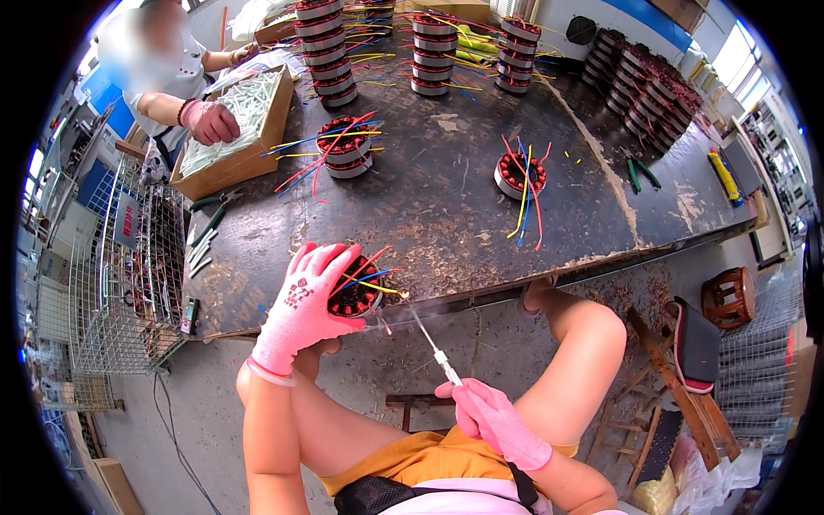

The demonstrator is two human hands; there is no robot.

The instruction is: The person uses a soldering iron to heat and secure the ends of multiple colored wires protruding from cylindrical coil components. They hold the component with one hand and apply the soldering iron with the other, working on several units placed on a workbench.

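Observation:
My left hand (pixel 309 296), in a pink glove, grips a motor stator (pixel 350 300) with dark red windings at the table's near edge. Red, blue and yellow lead wires stick out of it to the right. A small bright glow shows at the tip of the yellow wire (pixel 388 289). My right hand (pixel 493 419), also gloved in pink, is closed round a slim pen-like tool (pixel 442 360) with a pale handle and a thin metal nozzle. Its nozzle points up at the glowing wire end, slightly apart from it, with faint haze nearby.
Two more stators (pixel 346 150) (pixel 519 176) stand on the dark worn table (pixel 429 197). Tall stator stacks (pixel 433 56) rise behind. Green-handled pliers (pixel 639 172) lie at right. At left, a co-worker's gloved hand (pixel 209 122) reaches into a cardboard box (pixel 232 167) of white sleeves.

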